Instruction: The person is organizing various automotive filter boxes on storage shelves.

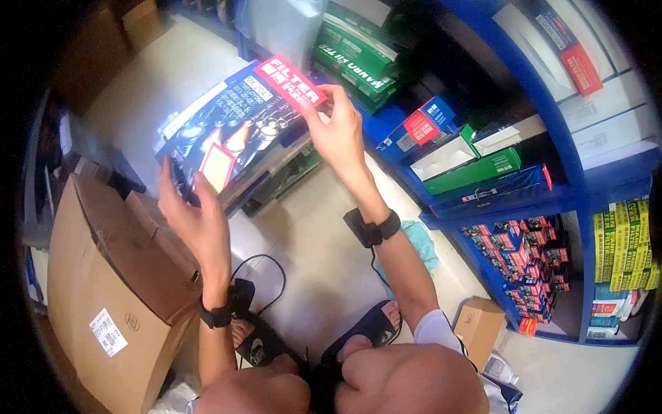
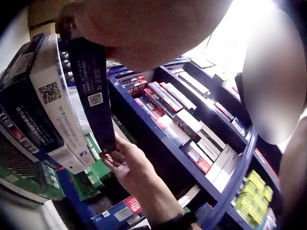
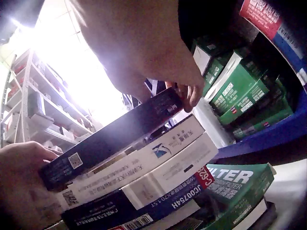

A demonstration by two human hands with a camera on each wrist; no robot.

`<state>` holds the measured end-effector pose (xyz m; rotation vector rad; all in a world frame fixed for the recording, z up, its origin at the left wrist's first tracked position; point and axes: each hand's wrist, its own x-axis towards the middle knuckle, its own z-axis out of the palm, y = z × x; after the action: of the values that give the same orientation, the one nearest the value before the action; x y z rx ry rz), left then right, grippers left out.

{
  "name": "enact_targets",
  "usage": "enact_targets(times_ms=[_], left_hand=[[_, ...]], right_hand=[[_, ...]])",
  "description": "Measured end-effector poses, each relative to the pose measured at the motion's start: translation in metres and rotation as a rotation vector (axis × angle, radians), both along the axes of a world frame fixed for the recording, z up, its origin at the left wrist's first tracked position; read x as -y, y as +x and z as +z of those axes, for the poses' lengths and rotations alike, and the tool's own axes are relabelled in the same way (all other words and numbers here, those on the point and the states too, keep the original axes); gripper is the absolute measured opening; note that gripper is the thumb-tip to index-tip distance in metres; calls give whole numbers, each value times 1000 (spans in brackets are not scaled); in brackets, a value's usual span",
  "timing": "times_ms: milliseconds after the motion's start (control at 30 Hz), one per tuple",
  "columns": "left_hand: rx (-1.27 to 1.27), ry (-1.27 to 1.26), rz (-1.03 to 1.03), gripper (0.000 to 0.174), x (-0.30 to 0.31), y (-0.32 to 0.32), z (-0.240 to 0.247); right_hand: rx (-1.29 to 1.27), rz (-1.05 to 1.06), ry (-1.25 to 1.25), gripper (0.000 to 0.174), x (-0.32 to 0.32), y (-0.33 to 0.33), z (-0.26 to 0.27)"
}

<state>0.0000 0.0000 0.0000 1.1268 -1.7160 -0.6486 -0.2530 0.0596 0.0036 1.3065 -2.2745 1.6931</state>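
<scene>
A dark blue filter box (image 1: 241,117) with a red FILTER label is gripped at opposite ends by both hands. My left hand (image 1: 200,224) holds its lower left end, thumb on the printed face. At the upper right end, my right hand (image 1: 336,127) pinches the corner by the red label. In the right wrist view the box (image 3: 115,136) lies just above a stack of white and blue boxes (image 3: 144,175), the right hand (image 3: 144,48) at its far end and the left hand (image 3: 26,179) at the near one. Whether box and stack touch, I cannot tell.
Blue shelving (image 1: 583,138) with green, white and yellow boxes stands on the right. A large open carton (image 1: 103,297) is at the left. A small carton (image 1: 479,328) and a teal cloth (image 1: 418,245) lie on the floor (image 1: 303,228).
</scene>
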Motion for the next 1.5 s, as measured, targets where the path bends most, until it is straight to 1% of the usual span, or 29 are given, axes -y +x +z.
enact_targets(times_ms=[67, 100, 167, 200, 233, 300, 367, 400, 433, 500, 533, 700, 767, 800, 900, 933, 967, 1000, 1033, 1100, 1133, 1167, 1233, 1267, 1300, 1367, 1400, 1500], left_hand=[[-154, 137, -15, 57, -1, 3, 13], [-221, 167, -24, 56, -12, -5, 13], [-375, 186, -113, 55, -19, -14, 18], [-343, 178, -120, 55, -16, -6, 26], [-353, 136, -152, 57, -16, -3, 29], [-346, 92, -189, 60, -15, -2, 31], [-450, 128, -243, 68, -18, -13, 25], [-472, 198, -255, 77, -24, -19, 29], [-482, 200, -260, 77, -27, -22, 28], [-565, 428, -474, 67, -29, -25, 27], [-561, 446, -554, 67, -29, -29, 27], [-619, 412, -646, 66, -47, -49, 22], [-566, 467, -726, 73, -51, -51, 21], [-581, 502, -737, 76, -52, -54, 16], [-555, 493, -764, 77, -55, -60, 10], [-555, 494, -769, 77, -56, -63, 11], [-565, 438, -794, 76, -59, -66, 12], [-576, 384, -816, 76, -63, -69, 13], [-577, 384, -821, 76, -65, -72, 13], [-584, 362, -731, 74, -73, -76, 10], [-586, 360, -736, 74, -73, -79, 7], [-594, 352, -715, 74, -73, -80, 3], [-602, 341, -694, 74, -71, -82, 0], [-595, 356, -681, 75, -71, -82, -1], [-588, 372, -667, 75, -71, -82, -1], [-574, 379, -671, 76, -72, -83, 1], [-560, 385, -674, 77, -73, -83, 2], [-605, 355, -676, 78, -78, -85, 0]], right_hand=[[36, -22, -88, 39, -5, 11, 9], [9, -27, -81, 39, -19, 5, 15], [67, -9, -169, 38, -37, 0, 28], [101, -10, -223, 39, -42, 9, 27], [104, -16, -223, 39, -51, 10, 28], [99, -17, -345, 42, -69, 11, 27], [49, -52, -349, 42, -93, 2, 34], [71, -48, -379, 42, -103, 2, 39], [90, -44, -408, 42, -114, 1, 45], [84, -61, -417, 43, -134, 3, 53], [81, -80, -425, 43, -142, 1, 54], [114, -165, -456, 44, -183, -9, 53], [121, -181, -458, 44, -196, -13, 53], [103, -194, -429, 45, -202, -17, 51], [85, -214, -360, 46, -219, -28, 51], [-10, -322, -270, 45, -222, -29, 56], [-107, -430, -177, 43, -226, -29, 61], [-346, -548, -49, 48, -231, -32, 69], [-348, -552, -50, 48, -233, -33, 77], [-611, -759, 210, 57, -234, -36, 89], [-654, -758, 263, 66, -234, -46, 91], [-655, -762, 263, 66, -231, -53, 94], [-709, -818, 345, 68, -223, -65, 100], [-779, -853, 388, 68, -219, -68, 103], [-779, -853, 390, 68, -216, -71, 108], [-559, -924, 510, 63, -210, -77, 114], [-605, -934, 507, 59, -209, -82, 114], [-610, -931, 457, 55, -201, -85, 111]])
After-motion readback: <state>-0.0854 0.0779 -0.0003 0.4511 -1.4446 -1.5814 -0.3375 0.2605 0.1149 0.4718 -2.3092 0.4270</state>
